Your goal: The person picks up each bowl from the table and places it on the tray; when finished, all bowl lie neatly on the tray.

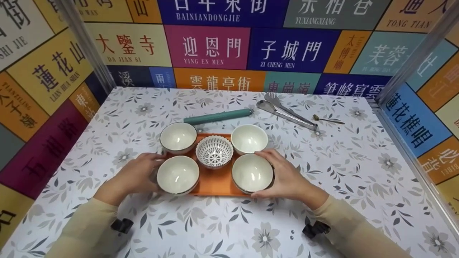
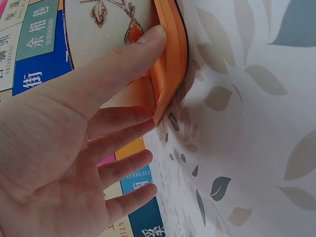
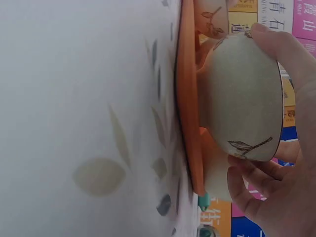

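An orange tray (image 1: 215, 184) lies on the table with bowls at its corners. My right hand (image 1: 285, 177) holds the front right white bowl (image 1: 252, 173), thumb and fingers spread round its side; in the right wrist view this bowl (image 3: 242, 98) shows a leaf print. At the tray's left end is my left hand (image 1: 140, 173), beside the front left white bowl (image 1: 178, 175). The left wrist view shows its fingers nearly straight, with the thumb (image 2: 150, 42) and forefinger tips right at the tray's rim (image 2: 173, 64). A small patterned bowl (image 1: 214, 152) sits in the middle.
Two more white bowls stand behind, one left (image 1: 178, 137) and one right (image 1: 249, 139). Beyond them lie a green stick-shaped object (image 1: 218, 116), metal tongs (image 1: 290, 116) and a small spoon-like item (image 1: 328, 119). Walls with printed street signs (image 1: 208, 46) enclose the flowered table (image 1: 215, 229).
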Demonstrator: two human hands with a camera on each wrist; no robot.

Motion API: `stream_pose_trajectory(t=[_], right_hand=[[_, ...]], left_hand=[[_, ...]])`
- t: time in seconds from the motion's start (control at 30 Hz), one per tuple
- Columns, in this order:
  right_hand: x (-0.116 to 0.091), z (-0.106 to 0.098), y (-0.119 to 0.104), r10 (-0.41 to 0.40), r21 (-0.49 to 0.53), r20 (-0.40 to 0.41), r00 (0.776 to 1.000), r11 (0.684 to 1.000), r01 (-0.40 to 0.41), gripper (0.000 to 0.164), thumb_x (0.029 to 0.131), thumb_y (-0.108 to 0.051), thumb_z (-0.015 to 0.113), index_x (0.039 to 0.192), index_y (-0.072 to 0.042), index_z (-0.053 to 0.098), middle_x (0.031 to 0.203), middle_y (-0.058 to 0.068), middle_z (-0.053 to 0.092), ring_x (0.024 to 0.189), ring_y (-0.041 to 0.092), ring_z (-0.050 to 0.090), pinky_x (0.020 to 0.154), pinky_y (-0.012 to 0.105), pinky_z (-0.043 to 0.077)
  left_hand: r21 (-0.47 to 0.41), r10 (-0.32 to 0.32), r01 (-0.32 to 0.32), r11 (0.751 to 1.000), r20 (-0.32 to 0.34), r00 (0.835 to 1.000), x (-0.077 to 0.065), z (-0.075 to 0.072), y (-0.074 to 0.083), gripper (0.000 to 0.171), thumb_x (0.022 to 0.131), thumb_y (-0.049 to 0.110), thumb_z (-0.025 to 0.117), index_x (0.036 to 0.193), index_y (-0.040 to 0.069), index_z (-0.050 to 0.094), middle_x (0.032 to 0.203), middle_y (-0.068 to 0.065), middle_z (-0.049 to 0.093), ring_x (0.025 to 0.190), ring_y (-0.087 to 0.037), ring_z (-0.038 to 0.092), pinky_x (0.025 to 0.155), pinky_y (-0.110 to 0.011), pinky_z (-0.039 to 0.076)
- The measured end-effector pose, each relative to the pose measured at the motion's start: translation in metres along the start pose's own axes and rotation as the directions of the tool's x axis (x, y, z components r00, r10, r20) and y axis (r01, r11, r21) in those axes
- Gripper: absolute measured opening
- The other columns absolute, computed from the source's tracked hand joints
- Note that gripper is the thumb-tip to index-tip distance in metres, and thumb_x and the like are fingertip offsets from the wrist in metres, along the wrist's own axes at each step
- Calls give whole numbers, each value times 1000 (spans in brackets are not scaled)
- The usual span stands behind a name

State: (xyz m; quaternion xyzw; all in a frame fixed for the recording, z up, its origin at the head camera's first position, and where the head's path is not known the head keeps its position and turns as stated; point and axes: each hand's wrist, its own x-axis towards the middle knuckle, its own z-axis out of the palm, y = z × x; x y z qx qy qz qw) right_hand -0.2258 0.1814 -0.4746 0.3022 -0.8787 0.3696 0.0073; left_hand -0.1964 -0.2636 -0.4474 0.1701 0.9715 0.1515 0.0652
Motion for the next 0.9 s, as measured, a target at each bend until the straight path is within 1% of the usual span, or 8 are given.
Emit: stream_pose_trajectory(t=[0.13,0.3,0.47,0.57,0.63,0.73,0.83,0.9], right_hand=[[1,6,-1,5,24,10,1000,1000,-5,119,51,-57,100,152,-17,50,145,-4,51,131,21,57,113,50,47],[0,7,-3,-18,-17,36,999,1000,19,118,54,-55,99,153,-17,48,146,-5,50,132,19,57,112,47,47],[0,-1,-5,-58,-90,69,996,994,64,118,57,-60,97,154,-18,44,149,-6,50,133,18,56,112,48,48],[-3,-9,-3,-48,-113,79,996,992,56,118,58,-63,95,154,-21,42,146,-5,53,129,17,58,107,47,52],[-5,-17,0,-22,-118,74,997,993,30,110,64,-63,92,154,-22,44,143,-4,57,123,19,60,100,47,55],[-8,-31,13,28,-133,44,999,991,-22,84,81,-60,81,150,-23,51,138,-3,61,115,21,62,90,44,57],[-7,-48,31,74,-165,-9,997,983,-75,61,95,-53,68,145,-21,57,139,-1,61,115,24,62,89,46,55],[-6,-60,45,105,-186,-47,993,976,-112,55,100,-50,63,143,-18,58,141,1,59,118,26,61,91,49,55]], left_hand=[[-1,-4,4,1000,-3,1000,0,2,0,85,61,36,98,134,3,68,147,-18,58,140,-42,46,106,-68,44],[-5,-4,4,1000,3,1000,-1,2,2,84,62,36,98,134,2,68,147,-18,57,141,-42,45,107,-68,43],[-10,-11,11,1000,1,1000,0,0,3,84,63,33,98,135,2,67,149,-18,56,142,-42,44,108,-69,41],[-11,1,-1,1000,-1,1000,1,0,2,83,63,34,98,133,2,68,148,-19,57,141,-42,45,107,-70,42],[-18,14,-14,1000,3,1000,1,0,1,81,63,35,97,132,3,69,147,-19,58,141,-42,45,107,-69,42],[-62,46,-45,997,20,999,1,-2,-6,75,68,31,95,133,3,69,147,-20,58,140,-44,46,110,-68,40],[-125,67,-62,990,34,997,2,-8,-17,65,77,21,87,136,1,66,147,-21,58,140,-46,48,115,-66,37],[-140,65,-61,988,22,998,2,-14,-26,58,83,15,82,136,-2,65,146,-23,59,138,-48,50,117,-65,36]])
